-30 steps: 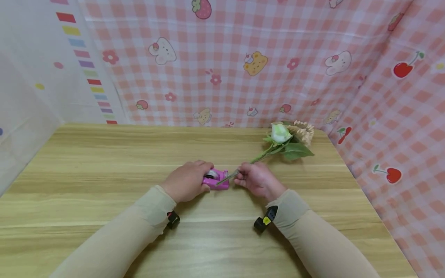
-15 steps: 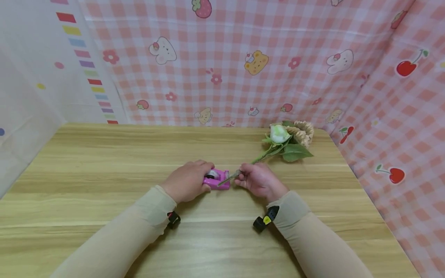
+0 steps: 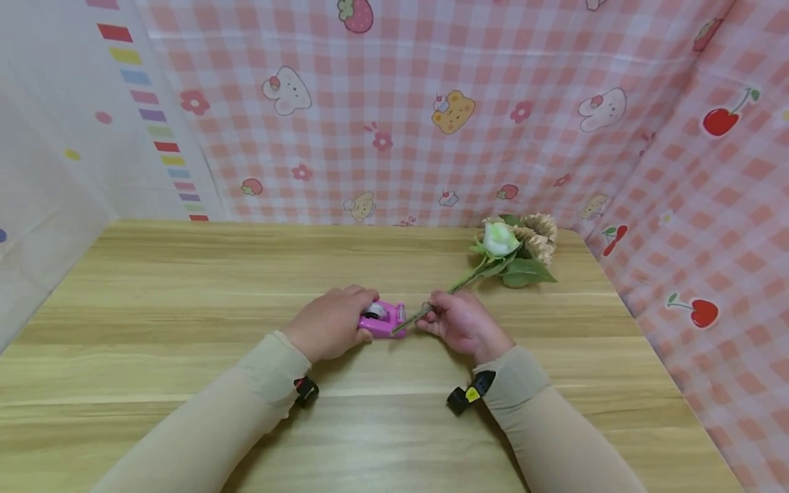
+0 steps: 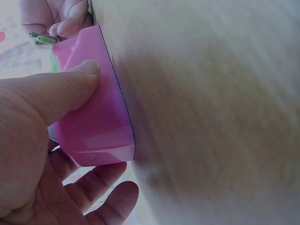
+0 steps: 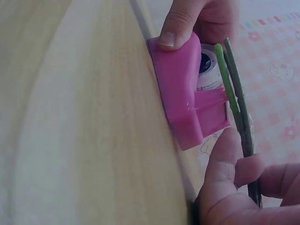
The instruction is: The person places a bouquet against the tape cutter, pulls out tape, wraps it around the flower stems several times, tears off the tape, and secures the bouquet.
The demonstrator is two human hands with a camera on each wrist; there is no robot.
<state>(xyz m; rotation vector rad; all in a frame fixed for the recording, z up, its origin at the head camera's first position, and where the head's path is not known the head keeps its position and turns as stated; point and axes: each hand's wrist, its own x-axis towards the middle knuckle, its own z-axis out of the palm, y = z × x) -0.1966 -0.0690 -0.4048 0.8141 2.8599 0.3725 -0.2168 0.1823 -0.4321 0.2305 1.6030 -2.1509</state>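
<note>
My left hand (image 3: 329, 323) grips a pink tape dispenser (image 3: 379, 327) on the table, thumb on its near side, as the left wrist view shows. A clear tape roll (image 5: 209, 72) sits inside it, and its toothed cutter (image 5: 227, 111) faces my right hand. My right hand (image 3: 466, 327) pinches two flower stems (image 5: 234, 89) together, one bright green and one darker. Their cut ends hang over the dispenser; whether they touch it I cannot tell. Beyond the hand lie a white-green artificial rose (image 3: 501, 237), a beige ruffled bloom (image 3: 542, 233) and green leaves (image 3: 527, 272).
A wood-grain table (image 3: 203, 287) spreads under both arms. Pink checked cloth (image 3: 382, 103) hangs behind and on the right, white cloth (image 3: 49, 164) on the left. Black camera straps (image 3: 306, 390) sit at the wrists.
The stem ends have shifted slightly right and toward me over the dispenser, and the rose has moved a little right. My left hand and the dispenser stay almost still.
</note>
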